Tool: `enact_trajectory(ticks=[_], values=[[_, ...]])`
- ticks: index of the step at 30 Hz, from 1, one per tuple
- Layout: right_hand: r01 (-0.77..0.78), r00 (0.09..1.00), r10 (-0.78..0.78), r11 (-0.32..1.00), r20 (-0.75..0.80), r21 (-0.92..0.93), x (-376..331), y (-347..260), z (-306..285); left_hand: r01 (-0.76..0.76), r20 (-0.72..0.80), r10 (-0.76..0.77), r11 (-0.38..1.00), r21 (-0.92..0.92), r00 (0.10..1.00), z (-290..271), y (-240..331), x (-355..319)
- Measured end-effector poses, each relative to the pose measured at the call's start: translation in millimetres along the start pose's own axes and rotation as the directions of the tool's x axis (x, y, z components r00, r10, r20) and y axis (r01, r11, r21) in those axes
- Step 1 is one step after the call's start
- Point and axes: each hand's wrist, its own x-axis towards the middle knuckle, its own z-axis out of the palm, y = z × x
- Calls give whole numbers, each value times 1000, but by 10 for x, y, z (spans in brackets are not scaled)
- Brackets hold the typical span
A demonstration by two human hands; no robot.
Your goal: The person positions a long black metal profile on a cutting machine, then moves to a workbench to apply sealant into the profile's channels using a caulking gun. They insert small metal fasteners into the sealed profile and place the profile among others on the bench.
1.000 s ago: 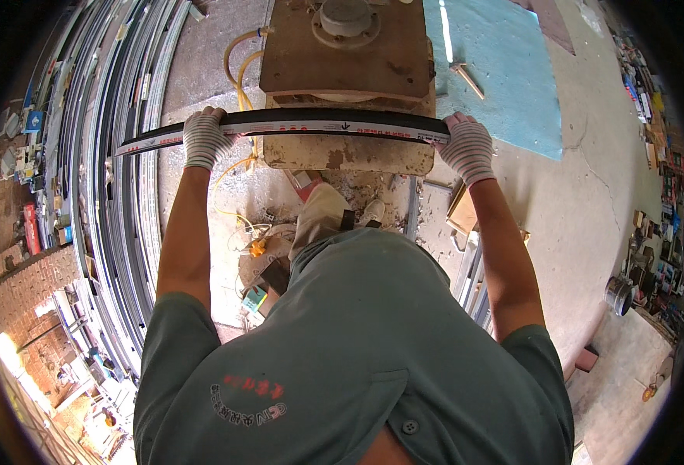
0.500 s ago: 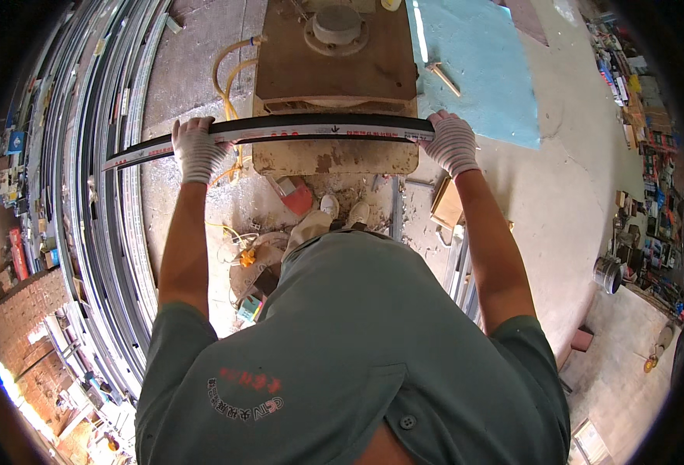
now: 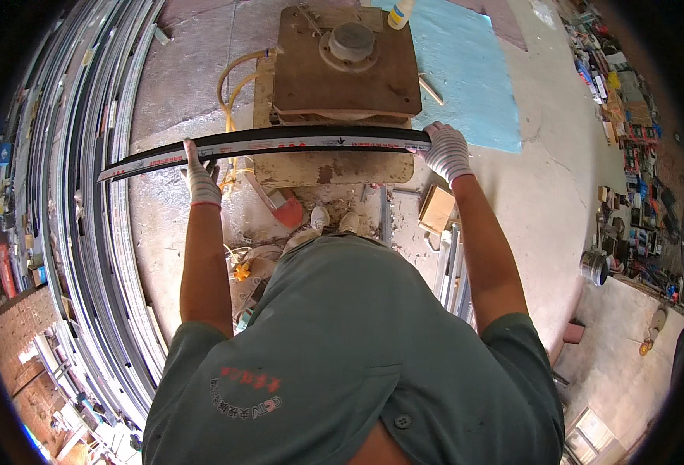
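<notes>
A long dark metal profile (image 3: 280,144) with a white, red-printed film strip spans from the left to the machine. My right hand (image 3: 447,151), in a striped white knit glove, is closed round its right end. Near the profile's left part, my gloved left hand (image 3: 201,180) grips from below, one digit up across the film face and the other fingers partly hidden underneath. Behind the profile stands a brown box-shaped machine (image 3: 299,89) with a round metal cap (image 3: 351,41). The profile passes above its worn base plate (image 3: 319,170), close to the box's front edge.
Many long metal profiles (image 3: 86,155) lie stacked at left. Yellow hoses (image 3: 223,87) run beside the machine. Behind it are a bottle (image 3: 400,14), a blue sheet (image 3: 474,85) and a wooden handle (image 3: 432,90). A red dustpan-like piece (image 3: 288,211) and an open box (image 3: 437,209) lie near my feet.
My left hand has changed its hold, from fingers wrapped over the profile's top to a grip from below. The profile sits slightly lower in view, and the view has shifted a little.
</notes>
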Motion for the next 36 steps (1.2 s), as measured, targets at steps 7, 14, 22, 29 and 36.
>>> enact_trajectory(ticks=[7, 14, 22, 29, 36], values=[[-5, 999, 6, 1000, 34, -25, 8, -4, 18, 58, 67, -63, 995, 81, 996, 238, 33, 225], [-21, 1000, 21, 1000, -2, 20, -21, -19, 67, 49, 158, -85, 975, 217, 984, 243, 42, 383], [-26, 1000, 25, 999, -18, -24, -28, -9, 136, 106, 138, -146, 959, 262, 980, 178, 79, 295], [-1, 1000, 1, 1000, -1, -20, -318, -19, 147, 75, 180, -92, 992, 102, 979, -101, 78, -176], [-41, 929, 103, 983, -356, 179, -1187, 196, 557, 3, 333, 63, 981, -196, 941, -330, 180, -1191]])
